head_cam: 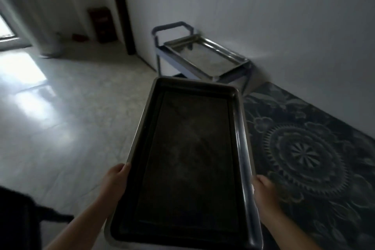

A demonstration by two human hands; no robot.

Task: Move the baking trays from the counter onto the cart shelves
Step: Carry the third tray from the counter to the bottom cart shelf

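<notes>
A large dark rectangular baking tray is held out in front of me, long side pointing away. My left hand grips its left rim and my right hand grips its right rim. Ahead stands a metal cart with a rounded handle, set against the white wall. A shiny silver baking tray lies on the cart's top shelf. The dark tray's far end hides the cart's lower part.
A dark patterned rug covers the floor to the right along the wall. Pale tiled floor spreads to the left, lit by a door or window. A dark door frame and a reddish box stand at the back.
</notes>
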